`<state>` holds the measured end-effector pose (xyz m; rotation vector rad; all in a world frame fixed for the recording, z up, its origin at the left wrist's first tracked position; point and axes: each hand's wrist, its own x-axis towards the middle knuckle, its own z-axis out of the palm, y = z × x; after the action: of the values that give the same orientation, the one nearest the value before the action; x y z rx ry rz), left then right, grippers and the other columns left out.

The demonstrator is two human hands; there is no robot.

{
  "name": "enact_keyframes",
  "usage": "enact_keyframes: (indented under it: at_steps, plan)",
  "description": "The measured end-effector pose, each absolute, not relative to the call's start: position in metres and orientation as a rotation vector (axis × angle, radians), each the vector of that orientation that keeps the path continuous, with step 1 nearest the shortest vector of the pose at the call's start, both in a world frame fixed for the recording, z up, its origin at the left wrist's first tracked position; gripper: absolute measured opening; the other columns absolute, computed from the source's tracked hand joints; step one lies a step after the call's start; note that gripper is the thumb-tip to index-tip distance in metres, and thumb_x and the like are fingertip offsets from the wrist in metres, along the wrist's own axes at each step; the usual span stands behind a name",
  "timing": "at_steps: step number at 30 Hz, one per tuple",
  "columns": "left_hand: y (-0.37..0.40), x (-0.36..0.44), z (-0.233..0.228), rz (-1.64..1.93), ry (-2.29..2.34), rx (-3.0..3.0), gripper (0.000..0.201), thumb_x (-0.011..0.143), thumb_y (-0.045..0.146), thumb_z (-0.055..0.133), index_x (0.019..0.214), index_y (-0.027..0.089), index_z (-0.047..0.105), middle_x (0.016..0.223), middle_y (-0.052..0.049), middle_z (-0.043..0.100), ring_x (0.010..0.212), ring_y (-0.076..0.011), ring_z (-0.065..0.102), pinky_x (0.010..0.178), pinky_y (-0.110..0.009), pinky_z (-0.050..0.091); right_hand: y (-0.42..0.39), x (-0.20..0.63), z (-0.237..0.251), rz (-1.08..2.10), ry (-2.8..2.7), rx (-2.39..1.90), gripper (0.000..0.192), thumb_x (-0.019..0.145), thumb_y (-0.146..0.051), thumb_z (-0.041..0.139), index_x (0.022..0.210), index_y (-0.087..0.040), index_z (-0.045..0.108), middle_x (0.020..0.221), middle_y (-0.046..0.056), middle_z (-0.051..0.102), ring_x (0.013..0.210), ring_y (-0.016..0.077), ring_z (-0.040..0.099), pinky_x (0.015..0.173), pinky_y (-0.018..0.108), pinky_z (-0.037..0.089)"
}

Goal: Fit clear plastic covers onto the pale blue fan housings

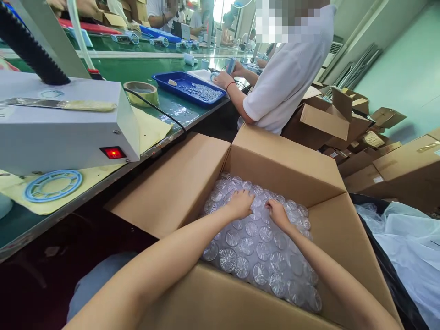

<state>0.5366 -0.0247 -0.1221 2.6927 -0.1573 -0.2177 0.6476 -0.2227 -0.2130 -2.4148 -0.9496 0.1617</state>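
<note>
Both arms reached down into an open cardboard box (pixel 275 169) beside the green table (pixel 144 68); the left hand (pixel 240 204) lay palm-down, fingers curled, on a layer of clear plastic discs (pixel 261 247) that filled the box; the right hand (pixel 277 213) rested just beside it, fingers bent onto the same discs, gripping nothing that could be told; a grey machine (pixel 62 133) stood on the table; a person in a white shirt (pixel 292 78) sat beyond at a blue tray (pixel 161 80).
</note>
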Motion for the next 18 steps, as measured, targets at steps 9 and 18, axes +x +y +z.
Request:
enact_keyframes:
  at_steps: [9,18]
  plan:
    - [-0.021,0.553,-0.11,-0.034,-0.065,2.426,0.024,0.092,0.029,0.054,0.11,0.013,0.061,0.11,-0.007,0.064,0.099,-0.0195,0.063,0.087,-0.041,0.052,-0.189,0.64,-0.155,0.163,-0.926,-2.14,0.026,0.096,-0.035,0.052,0.112,-0.015,0.058,0.109,0.007,0.062,0.093,0.0191,0.062,0.081,0.039,0.053]
    - [0.012,0.547,-0.117,-0.111,0.458,2.508,0.03,0.091,0.032,0.056,0.114,0.014,0.058,0.114,-0.009,0.062,0.099,-0.0204,0.062,0.085,-0.041,0.054,-0.202,0.634,-0.227,0.386,-0.784,-2.328,0.025,0.092,-0.029,0.061,0.113,-0.016,0.061,0.121,0.009,0.059,0.102,0.0216,0.061,0.085,0.041,0.053]
